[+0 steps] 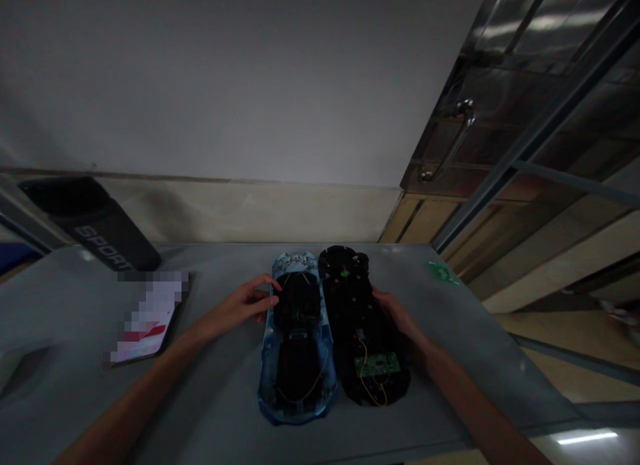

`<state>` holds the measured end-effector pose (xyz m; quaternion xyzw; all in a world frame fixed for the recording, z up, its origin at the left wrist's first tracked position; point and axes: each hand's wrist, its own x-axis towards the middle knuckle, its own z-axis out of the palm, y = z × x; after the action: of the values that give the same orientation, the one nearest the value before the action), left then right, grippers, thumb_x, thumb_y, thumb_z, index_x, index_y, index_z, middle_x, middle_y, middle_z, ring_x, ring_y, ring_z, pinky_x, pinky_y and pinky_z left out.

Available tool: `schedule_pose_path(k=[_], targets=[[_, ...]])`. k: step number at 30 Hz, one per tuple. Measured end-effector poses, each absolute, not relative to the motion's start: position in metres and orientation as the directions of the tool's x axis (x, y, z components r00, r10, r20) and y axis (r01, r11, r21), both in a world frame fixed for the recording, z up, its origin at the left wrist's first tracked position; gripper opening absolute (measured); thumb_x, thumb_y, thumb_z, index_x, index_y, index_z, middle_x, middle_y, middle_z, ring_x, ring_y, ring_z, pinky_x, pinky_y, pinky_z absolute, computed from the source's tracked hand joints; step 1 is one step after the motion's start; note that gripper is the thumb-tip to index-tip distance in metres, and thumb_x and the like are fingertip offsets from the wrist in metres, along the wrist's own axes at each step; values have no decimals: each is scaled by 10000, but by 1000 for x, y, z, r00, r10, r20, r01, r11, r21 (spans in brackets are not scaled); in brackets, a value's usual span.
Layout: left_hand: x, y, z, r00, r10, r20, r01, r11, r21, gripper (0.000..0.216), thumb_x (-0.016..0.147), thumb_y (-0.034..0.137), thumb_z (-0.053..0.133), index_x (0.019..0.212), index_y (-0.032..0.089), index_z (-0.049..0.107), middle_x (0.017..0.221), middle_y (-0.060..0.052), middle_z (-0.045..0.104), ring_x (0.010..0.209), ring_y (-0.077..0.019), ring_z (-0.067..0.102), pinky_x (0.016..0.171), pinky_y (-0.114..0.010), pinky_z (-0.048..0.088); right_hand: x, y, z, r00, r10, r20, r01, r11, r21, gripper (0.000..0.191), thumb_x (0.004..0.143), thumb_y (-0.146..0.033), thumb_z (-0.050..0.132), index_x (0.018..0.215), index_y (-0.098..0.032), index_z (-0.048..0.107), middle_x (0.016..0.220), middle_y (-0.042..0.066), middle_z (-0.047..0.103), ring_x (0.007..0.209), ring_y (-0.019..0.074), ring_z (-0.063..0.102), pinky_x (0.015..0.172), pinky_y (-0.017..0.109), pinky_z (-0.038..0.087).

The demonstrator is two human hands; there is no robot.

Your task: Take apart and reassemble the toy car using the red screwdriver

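A blue toy car body shell (327, 348) lies upside down on the grey table, its dark inside facing up with thin wires across it. My left hand (253, 299) grips its left rim, index finger and thumb over the edge. Right beside the shell is the toy car's black chassis (350, 305), showing a green circuit board (377, 364) and a yellow wire near its close end. My right hand (395, 310) is closed on the chassis's right edge, its fingertips partly hidden. Shell and chassis lie side by side, very close together.
On the left of the grey table (220, 398) lie a phone with a lit, blurred screen (153, 311) and a black bottle marked SPORT (107, 235). A small green packet (443, 273) is at the right. A wall rises behind; a metal frame (480, 201) stands to the right.
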<state>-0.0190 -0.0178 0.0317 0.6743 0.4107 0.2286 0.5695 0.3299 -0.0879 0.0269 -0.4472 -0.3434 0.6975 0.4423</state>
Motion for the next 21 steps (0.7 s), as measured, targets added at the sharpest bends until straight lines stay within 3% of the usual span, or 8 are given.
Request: schedule_pose_path(k=[7,12,21], targets=[[-20,-13,27,578,799,-165,295,-15,956,547,868,664,725,1157,232,555,696,59,510,605,-132,492,576,-249,394,331,-87,25,-168,927,-336,-295,-373,-880,448,949,-456,615,1366,-312,692,1374,28,749,1217,287,713,1114,470,520],[-21,-14,27,583,797,-157,299,-31,954,549,881,672,712,1165,228,559,705,50,509,617,-137,489,577,-254,378,330,-86,25,-161,931,-326,-298,-361,-884,417,923,-457,647,1313,-329,721,1330,16,770,1179,304,726,1048,477,566],[-21,-15,28,581,798,-161,308,-33,951,555,908,663,680,1180,201,535,695,67,505,616,-125,483,606,-259,387,330,-89,28,-133,913,-385,-293,-407,-865,537,911,-408,682,1439,-315,643,1321,30,776,1083,272,760,911,405,608]])
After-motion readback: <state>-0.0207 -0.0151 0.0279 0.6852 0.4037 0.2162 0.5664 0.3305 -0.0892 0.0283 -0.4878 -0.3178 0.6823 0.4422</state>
